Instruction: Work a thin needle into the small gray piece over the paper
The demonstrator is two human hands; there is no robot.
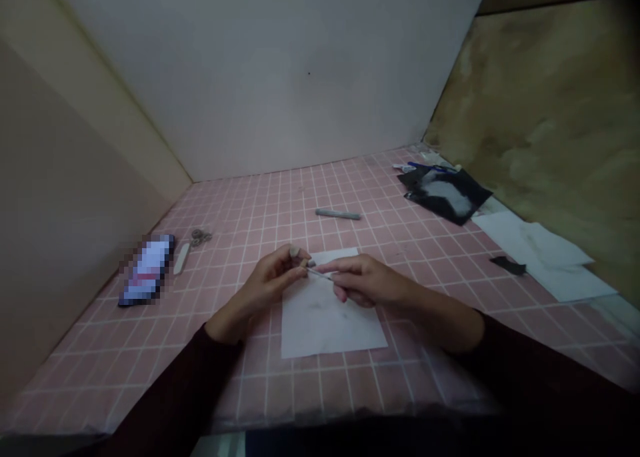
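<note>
Above a white sheet of paper [333, 327] my two hands are close together. My right hand [367, 280] is closed on a thin, pale, stick-like tool [320, 274], which points left to my other hand. The fingers of my left hand [275, 277] are pinched round a small greyish piece [311, 264] at the tool's tip; its kind is too small to make out. Something pale sits on a left fingertip. Faint grey smudges mark the paper under my hands.
A grey stick [337, 214] lies beyond the paper. At left are a phone [149, 270], a pale flat strip [182, 258] and a small coiled item [200, 237]. Black sheets [450, 193], white papers [540, 250] and a black scrap [508, 265] lie at right. Walls enclose the table.
</note>
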